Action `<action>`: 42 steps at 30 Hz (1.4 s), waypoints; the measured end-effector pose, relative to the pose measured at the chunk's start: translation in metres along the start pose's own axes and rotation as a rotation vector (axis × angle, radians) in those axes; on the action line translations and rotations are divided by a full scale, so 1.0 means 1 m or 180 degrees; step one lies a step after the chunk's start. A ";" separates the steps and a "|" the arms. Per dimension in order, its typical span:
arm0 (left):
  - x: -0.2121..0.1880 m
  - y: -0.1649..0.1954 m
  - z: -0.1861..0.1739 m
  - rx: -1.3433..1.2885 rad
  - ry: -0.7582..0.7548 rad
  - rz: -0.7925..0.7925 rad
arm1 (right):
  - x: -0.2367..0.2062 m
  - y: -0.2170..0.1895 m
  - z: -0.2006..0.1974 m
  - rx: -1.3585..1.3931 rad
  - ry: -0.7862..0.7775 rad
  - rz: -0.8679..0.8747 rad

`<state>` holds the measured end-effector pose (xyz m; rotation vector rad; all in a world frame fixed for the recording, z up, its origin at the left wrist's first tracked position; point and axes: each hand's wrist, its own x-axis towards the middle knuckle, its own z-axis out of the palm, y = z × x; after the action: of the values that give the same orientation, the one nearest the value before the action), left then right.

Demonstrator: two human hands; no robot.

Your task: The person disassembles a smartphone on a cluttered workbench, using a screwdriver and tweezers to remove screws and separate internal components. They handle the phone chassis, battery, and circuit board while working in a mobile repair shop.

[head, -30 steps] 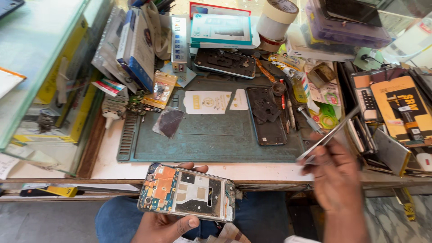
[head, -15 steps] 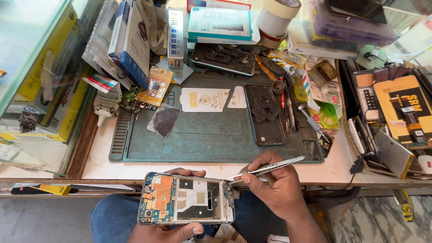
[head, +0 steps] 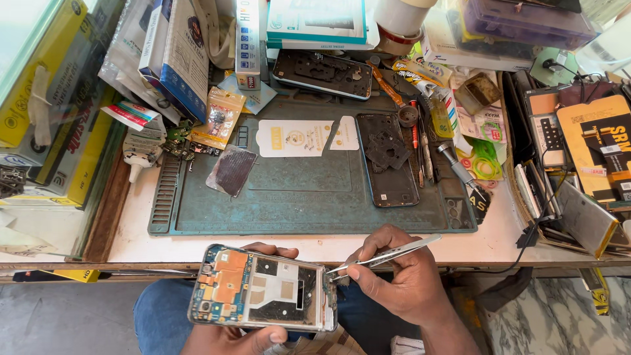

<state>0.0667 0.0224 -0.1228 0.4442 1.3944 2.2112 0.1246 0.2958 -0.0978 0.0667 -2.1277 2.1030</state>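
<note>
My left hand (head: 233, 337) holds an opened phone (head: 263, 297) flat over my lap, its back off, with orange and blue boards at the left end and a metal frame inside. My right hand (head: 401, 279) grips silver tweezers (head: 388, 255) whose tips touch the phone's right end. Both hands sit just in front of the table edge.
A green work mat (head: 302, 197) covers the table (head: 506, 240); on it lie a dark phone shell (head: 388, 161), a white card (head: 305, 138) and a dark patch (head: 232, 171). Behind are another phone frame (head: 322, 72), boxes, screwdrivers (head: 420, 141) and a tape roll (head: 401, 23). Cluttered trays fill the right.
My right hand came from the table's right side down to the phone with the tweezers, and their tips have now reached the phone's right end. The view has shifted downward.
</note>
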 end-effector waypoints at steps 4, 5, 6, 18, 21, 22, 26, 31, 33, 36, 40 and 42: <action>-0.001 0.000 -0.001 -0.0113 -0.0080 0.0036 | -0.001 -0.001 0.001 -0.0079 0.0041 0.0004; 0.000 0.000 -0.001 -0.0067 -0.0065 -0.0004 | -0.001 -0.002 0.001 -0.0113 0.0037 -0.0005; 0.000 0.000 -0.001 -0.0022 -0.0051 -0.0045 | -0.001 -0.002 0.001 -0.0148 0.0034 -0.0014; 0.001 0.004 -0.001 -0.0087 -0.0046 -0.0170 | 0.002 -0.006 0.004 -0.0687 -0.0002 -0.0040; 0.001 0.003 -0.002 -0.0023 -0.0051 -0.0134 | 0.003 -0.006 0.005 -0.0820 0.0134 0.0121; 0.001 0.002 -0.002 0.0004 -0.0044 -0.0139 | 0.003 -0.005 0.006 -0.0809 0.0140 0.0066; 0.001 0.002 -0.003 -0.0083 -0.0065 -0.0169 | 0.003 -0.006 0.005 -0.0700 0.0048 -0.0107; 0.001 0.001 -0.004 -0.0053 -0.0159 -0.0110 | 0.003 -0.006 0.006 -0.0673 0.0004 -0.0033; 0.000 -0.001 -0.003 0.0066 -0.0127 -0.0075 | 0.004 -0.005 0.008 -0.0807 0.0061 0.0091; 0.000 -0.004 -0.003 0.0183 -0.0151 0.0041 | 0.004 -0.004 0.008 -0.0621 0.0145 0.0132; 0.000 -0.003 -0.004 0.0034 -0.0186 -0.0064 | 0.005 -0.006 0.007 -0.0625 -0.0058 -0.0010; 0.000 -0.002 -0.003 0.0010 -0.0153 -0.0098 | 0.005 -0.005 0.007 -0.0732 -0.0043 0.0210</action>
<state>0.0659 0.0210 -0.1258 0.4707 1.3708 2.1601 0.1203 0.2889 -0.0919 -0.0156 -2.3943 1.8795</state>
